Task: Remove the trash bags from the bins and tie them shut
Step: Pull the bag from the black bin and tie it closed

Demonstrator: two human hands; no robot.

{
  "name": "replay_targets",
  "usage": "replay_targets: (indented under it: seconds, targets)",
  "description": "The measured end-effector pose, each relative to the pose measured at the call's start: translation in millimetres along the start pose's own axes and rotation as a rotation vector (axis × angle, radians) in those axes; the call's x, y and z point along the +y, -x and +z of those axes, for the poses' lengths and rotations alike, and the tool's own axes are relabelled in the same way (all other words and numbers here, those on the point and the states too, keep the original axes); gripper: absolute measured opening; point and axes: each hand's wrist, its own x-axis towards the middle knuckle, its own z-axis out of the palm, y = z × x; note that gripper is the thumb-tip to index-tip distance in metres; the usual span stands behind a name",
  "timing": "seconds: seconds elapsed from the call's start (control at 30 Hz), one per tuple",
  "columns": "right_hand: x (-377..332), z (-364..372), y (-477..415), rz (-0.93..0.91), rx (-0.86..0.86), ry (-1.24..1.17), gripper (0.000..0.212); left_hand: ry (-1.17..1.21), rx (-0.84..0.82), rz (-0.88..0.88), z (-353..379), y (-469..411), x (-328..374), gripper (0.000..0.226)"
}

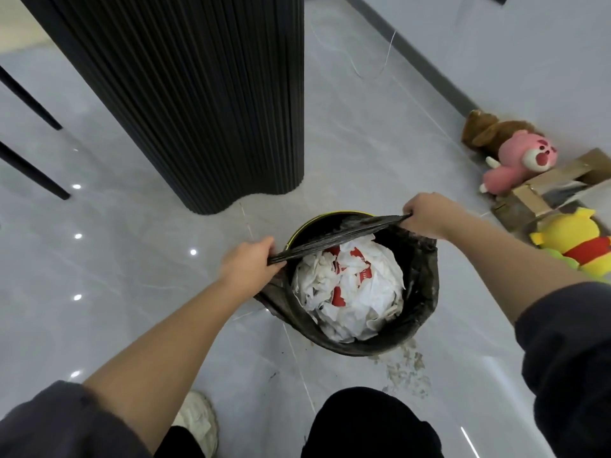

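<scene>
Black trash bag (pixel 420 276) seated in bin (pixel 325 219) between hands; far rim pinched taut by left hand (pixel 246 264) and right hand (pixel 426 214). Thin, soft film, light paper load judged; gathered rim best gripped.

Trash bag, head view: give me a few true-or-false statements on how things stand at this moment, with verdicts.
1. The left hand and the right hand both grip the trash bag by its rim. True.
2. The trash bag is tied shut. False: its mouth is open.
3. White and red paper fills the trash bag. True.
4. The pink plush toy lies in the bin. False: it lies on the floor, off to the right.
</scene>
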Motion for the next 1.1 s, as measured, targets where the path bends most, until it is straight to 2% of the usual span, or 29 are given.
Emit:
replay_targets:
  seconds: [0.1,0.23,0.3,0.37,0.4,0.47,0.53,0.63,0.73,0.8,0.83,0.93,1.0,1.1]
  targets:
    - [17,11,17,0.180,-0.001,-0.235,0.024,0.366,-0.013,-0.326,9,3,-8,0.019]
    - [30,26,47,0.449,-0.025,-0.921,0.017,0.985,-0.090,-0.616,2,19,2,0.019]
    - [34,32,57,0.568,-0.060,-1.131,0.012,1.240,-0.143,-0.738,-1,24,11,0.018]
    - [40,37,63,0.650,-0.120,-1.203,0.013,1.329,-0.136,-0.827,3,23,16,0.026]
    - [44,39,66,0.671,-0.168,-1.214,0.015,1.277,-0.127,-0.847,5,22,17,0.030]
    - [54,45,69,0.664,-0.279,-1.142,0.016,1.024,-0.142,-0.795,7,25,20,0.035]
    - [66,47,73,0.597,-0.328,-0.977,0.025,0.766,-0.270,-0.582,4,31,20,0.042]
    - [77,41,82,0.479,-0.283,-0.734,0.039,0.469,-0.593,-0.269,-13,37,14,0.050]
    - [75,31,85,0.370,-0.217,-0.664,0.030,0.219,-0.756,-0.086,-32,33,16,0.033]
    - [63,21,84,0.245,-0.125,-0.788,0.013,0.219,-0.681,-0.045,-38,28,24,0.026]
    - [53,15,86,0.162,-0.099,-0.895,0.014,0.253,-0.587,-0.041,-39,26,28,0.027]
    - [10,7,92,-0.039,-0.138,-1.134,0.040,0.368,-0.324,-0.001,-38,24,37,0.021]
    - [-22,13,92,-0.140,-0.189,-1.120,0.043,0.495,-0.232,0.024,-37,27,40,0.013]
    - [-64,27,87,-0.263,-0.233,-1.073,0.037,0.620,-0.197,0.041,-36,28,41,0.011]
